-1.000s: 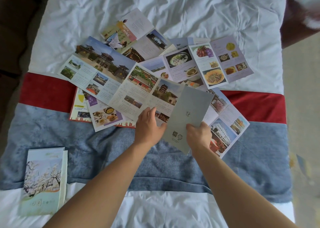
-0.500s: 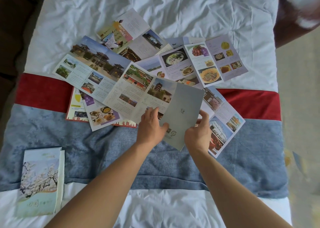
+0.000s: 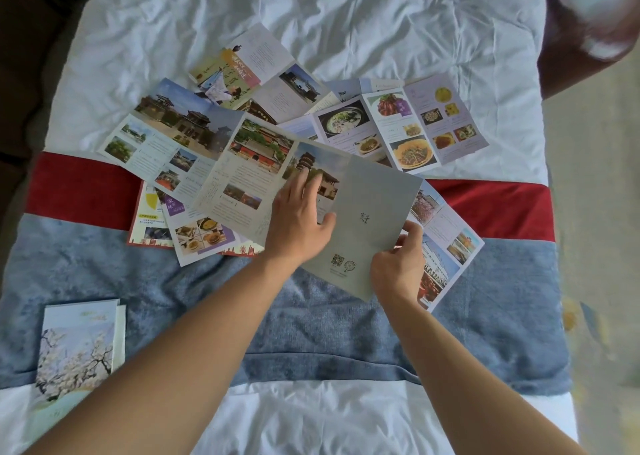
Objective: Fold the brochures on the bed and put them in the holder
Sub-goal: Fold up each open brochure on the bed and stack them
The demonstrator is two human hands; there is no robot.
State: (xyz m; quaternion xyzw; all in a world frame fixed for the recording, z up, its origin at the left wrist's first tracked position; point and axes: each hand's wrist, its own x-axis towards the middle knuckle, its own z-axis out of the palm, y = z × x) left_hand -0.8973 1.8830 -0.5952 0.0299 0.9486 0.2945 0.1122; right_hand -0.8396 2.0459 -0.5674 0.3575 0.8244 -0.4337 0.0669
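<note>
Several unfolded brochures lie overlapping in the middle of the bed. The long temple-photo brochure (image 3: pixel 194 143) runs from the upper left to the centre. Its grey end panel (image 3: pixel 367 219) is folded over towards the left. My left hand (image 3: pixel 298 219) lies flat on the brochure just left of that panel, thumb on the panel's edge. My right hand (image 3: pixel 398 264) pinches the grey panel's lower right edge. A folded blossom-cover brochure (image 3: pixel 76 350) lies alone at the lower left. No holder is in view.
A food brochure (image 3: pixel 415 125) lies at the upper right, another brochure (image 3: pixel 446 243) under my right hand, more at the left (image 3: pixel 187 229) and the top (image 3: pixel 249 70). The bed has a red band (image 3: pixel 76 184), a blue throw (image 3: pixel 311 333) and a white duvet. Floor shows right.
The grey panel has swung further left over the brochure. My left hand slid up onto the page and flattened; my right hand moved up along the panel's edge.
</note>
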